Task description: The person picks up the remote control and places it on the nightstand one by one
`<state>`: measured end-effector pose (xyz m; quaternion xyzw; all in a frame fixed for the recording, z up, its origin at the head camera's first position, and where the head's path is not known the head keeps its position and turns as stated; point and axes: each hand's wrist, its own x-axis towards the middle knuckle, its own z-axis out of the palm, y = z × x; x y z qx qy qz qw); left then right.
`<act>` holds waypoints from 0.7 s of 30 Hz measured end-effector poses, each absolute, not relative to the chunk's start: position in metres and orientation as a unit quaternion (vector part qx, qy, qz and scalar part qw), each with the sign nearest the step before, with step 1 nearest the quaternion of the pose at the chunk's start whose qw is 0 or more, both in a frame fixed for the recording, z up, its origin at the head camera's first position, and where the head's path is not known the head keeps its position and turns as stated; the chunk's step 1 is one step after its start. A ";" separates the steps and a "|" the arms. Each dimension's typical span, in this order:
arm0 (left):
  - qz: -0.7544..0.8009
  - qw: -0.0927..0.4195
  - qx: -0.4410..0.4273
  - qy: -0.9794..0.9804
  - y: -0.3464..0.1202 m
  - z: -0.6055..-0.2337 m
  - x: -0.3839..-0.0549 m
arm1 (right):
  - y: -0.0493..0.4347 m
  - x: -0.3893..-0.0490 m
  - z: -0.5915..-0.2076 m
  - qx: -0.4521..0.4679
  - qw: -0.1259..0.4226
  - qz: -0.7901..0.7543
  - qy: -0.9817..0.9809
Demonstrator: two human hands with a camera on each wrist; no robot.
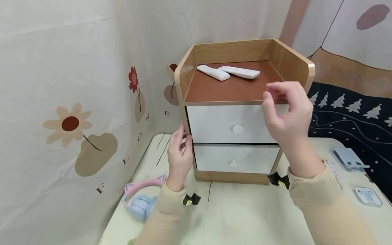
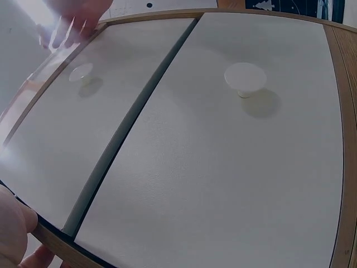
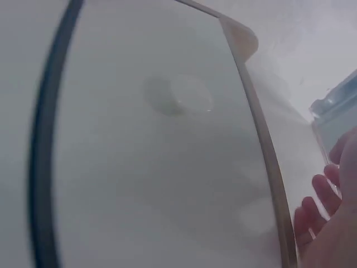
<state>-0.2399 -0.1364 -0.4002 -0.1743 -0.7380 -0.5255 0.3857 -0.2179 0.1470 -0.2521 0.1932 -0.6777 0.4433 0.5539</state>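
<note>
Head view: cabinet (image 1: 231, 177) stands before me, both drawers (image 1: 214, 126) look closed, remotes (image 1: 212, 72) on top; anything remaining, can't tell. My left hand (image 1: 180, 158) touches its left side, fingers relaxed; right hand (image 1: 289, 114), loosely curled, empty, before its right front.

At twelve o'clock from you, the cabinet (image 1: 232, 52) was wood-brown, with a reddish-brown top (image 1: 226, 92) and plain white drawer fronts (image 1: 214, 126); both remotes (image 1: 213, 72) were white. At ten, the headphones (image 1: 139, 206) were pale blue with a pink band (image 1: 144, 185), and off-white fabric (image 1: 61, 68) bore beige and red flowers (image 1: 70, 124). At two, navy fabric (image 1: 337, 131) carried white trees (image 1: 338, 101). Your sleeves (image 1: 318, 204) were beige.
</note>
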 end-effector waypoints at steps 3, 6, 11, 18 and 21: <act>-0.527 0.383 -0.172 -0.740 -0.137 -0.400 -0.239 | 0.150 -0.210 -0.277 0.192 0.608 0.425 -0.643; -0.528 0.379 -0.169 -0.740 -0.137 -0.401 -0.238 | 0.160 -0.204 -0.306 0.167 0.649 0.417 -0.614; -0.530 0.377 -0.171 -0.740 -0.137 -0.401 -0.239 | 0.188 -0.197 -0.353 0.087 0.656 0.416 -0.623; -0.532 0.381 -0.174 -0.736 -0.137 -0.402 -0.241 | 0.233 -0.204 -0.414 0.009 0.608 0.403 -0.685; -0.535 0.374 -0.172 -0.738 -0.137 -0.401 -0.241 | 0.254 -0.207 -0.439 -0.023 0.575 0.388 -0.720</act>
